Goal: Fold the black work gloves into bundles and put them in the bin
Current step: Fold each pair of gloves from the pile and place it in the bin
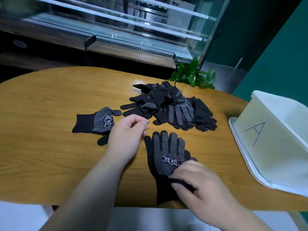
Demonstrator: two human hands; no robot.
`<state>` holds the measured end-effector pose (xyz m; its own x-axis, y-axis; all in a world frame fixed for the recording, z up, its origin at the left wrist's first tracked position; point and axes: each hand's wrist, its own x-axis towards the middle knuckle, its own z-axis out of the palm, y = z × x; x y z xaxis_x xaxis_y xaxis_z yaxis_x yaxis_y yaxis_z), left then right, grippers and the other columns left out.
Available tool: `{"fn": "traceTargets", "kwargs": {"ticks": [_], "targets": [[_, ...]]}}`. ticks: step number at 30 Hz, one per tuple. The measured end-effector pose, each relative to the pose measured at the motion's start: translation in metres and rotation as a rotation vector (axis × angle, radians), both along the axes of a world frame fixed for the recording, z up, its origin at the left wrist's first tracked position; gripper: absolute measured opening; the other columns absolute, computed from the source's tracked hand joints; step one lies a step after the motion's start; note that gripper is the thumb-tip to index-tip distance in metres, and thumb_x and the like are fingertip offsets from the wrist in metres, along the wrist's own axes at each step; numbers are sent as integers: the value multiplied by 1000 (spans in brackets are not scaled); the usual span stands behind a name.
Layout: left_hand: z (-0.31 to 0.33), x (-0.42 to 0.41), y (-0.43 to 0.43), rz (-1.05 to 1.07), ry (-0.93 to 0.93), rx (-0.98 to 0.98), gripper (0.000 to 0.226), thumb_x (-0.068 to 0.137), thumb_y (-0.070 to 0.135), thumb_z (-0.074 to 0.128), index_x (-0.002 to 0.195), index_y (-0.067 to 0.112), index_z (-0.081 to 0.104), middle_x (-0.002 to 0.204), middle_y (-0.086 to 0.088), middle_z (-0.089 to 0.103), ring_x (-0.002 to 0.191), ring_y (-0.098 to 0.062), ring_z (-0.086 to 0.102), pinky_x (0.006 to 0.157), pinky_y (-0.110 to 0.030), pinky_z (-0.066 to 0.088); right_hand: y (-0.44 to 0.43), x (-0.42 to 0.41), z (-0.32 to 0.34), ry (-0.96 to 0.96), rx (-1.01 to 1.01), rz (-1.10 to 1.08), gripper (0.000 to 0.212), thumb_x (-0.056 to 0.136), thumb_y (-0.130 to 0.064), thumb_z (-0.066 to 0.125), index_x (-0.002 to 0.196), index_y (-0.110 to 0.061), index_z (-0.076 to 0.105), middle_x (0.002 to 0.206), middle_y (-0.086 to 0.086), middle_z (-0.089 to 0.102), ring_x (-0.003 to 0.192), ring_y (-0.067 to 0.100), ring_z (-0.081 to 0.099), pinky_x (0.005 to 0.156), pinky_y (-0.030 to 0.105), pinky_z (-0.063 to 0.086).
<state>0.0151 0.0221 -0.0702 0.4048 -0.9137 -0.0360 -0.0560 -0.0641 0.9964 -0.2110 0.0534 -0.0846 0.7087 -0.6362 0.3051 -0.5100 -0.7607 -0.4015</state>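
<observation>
A black dotted glove (pixel 165 152) lies flat, palm up, fingers pointing away, near the table's front edge. My right hand (pixel 200 189) pinches its cuff between thumb and fingers. A second glove (pixel 98 121) lies sideways to the left, its fingertips partly hidden under my left hand (pixel 126 139). That hand hovers over the table with loosely curled fingers and holds nothing. Behind both sits a heap of several black gloves (pixel 170 105). A white bin (pixel 276 140) marked "A" stands at the right edge.
The wooden table (pixel 50 130) has a rounded far edge. A green potted plant (pixel 193 74) stands behind the heap. A glass display case (pixel 116 30) fills the background, with a green wall to the right. The bin rests on a white tray (pixel 246 165).
</observation>
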Motion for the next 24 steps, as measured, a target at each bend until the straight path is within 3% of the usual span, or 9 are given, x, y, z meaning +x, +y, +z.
{"fn": "traceTargets", "kwargs": {"ticks": [3,7,13,17,19,21,24], "targets": [[1,-4,3,-11,-31,-10,22,92,16,61,78,25,74,77,10,74,77,-12,70,91,-44,55,5,-5,-9,-1,-42,5,15,86,-18,72,100,-25,74,102,-16,64,98,10,60,80,33,52],[-3,-6,4,-33,-75,1,25,92,17,61,76,30,75,78,9,74,80,-20,71,89,-50,55,6,-9,-15,48,-57,0,19,84,-25,72,102,-30,76,107,-15,63,103,12,60,79,35,52],[-8,-7,4,-91,-120,-31,22,92,18,60,78,27,74,82,10,75,82,-16,72,91,-50,54,-2,-3,-16,-112,-63,-37,18,91,-23,63,104,-20,76,101,-14,68,98,13,61,86,31,50],[-8,-9,7,-133,-172,-61,18,93,17,62,80,24,73,80,7,74,80,-14,69,89,-44,55,-6,5,-9,2,-214,-129,27,92,-33,54,108,-29,75,89,-11,61,86,18,55,70,32,49],[-7,-8,13,-219,-298,-76,15,92,22,65,81,27,73,77,7,72,77,-13,67,80,-37,55,-4,6,-12,120,-228,-117,28,91,-37,49,102,-35,75,81,-10,48,79,18,47,61,30,38],[-5,-7,21,-363,-414,-102,10,89,24,70,81,28,73,75,7,70,73,-12,64,73,-34,52,-2,3,-18,162,-208,-71,29,91,-38,47,99,-37,75,78,-9,43,75,18,44,61,29,30],[-2,-5,35,-594,-555,-132,4,82,23,74,79,24,73,74,7,67,69,-12,60,65,-24,48,-2,-4,-21,174,-180,-42,31,87,-37,50,106,-39,75,79,-10,47,77,16,46,62,26,31]]}}
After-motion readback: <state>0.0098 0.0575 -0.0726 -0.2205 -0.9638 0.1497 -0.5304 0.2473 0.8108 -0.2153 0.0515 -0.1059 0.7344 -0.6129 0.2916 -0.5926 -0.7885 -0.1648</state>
